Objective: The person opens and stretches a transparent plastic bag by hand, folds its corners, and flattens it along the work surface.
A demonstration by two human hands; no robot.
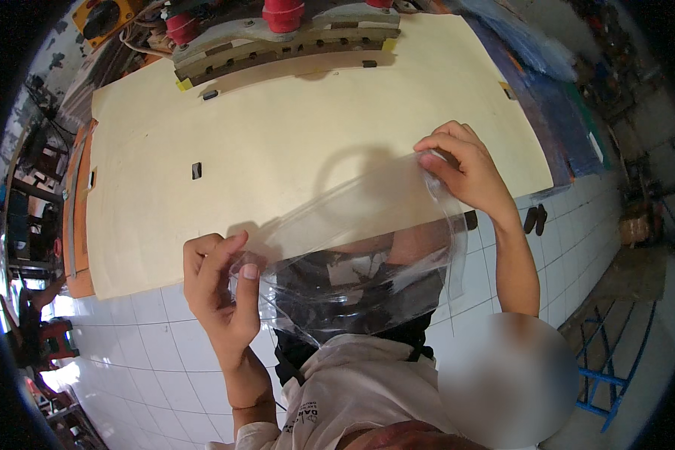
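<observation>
A clear plastic sheet, seemingly folded or in layers, stretches between my two hands in front of my body. My left hand holds its lower left end, thumb and fingers curled around the plastic. At the upper right corner, my right hand pinches the edge between thumb and fingers. The sheet slants upward to the right, and its lower part sags with glossy creases. Behind its upper edge lies a large cream-coloured board, on which the sheet and hands cast shadows.
Over the board's far edge stands a heavy metal bar with red fittings. Small dark blocks sit on the board. Blue plastic sheeting lies at the far right. A blue metal frame stands on the floor at the lower right.
</observation>
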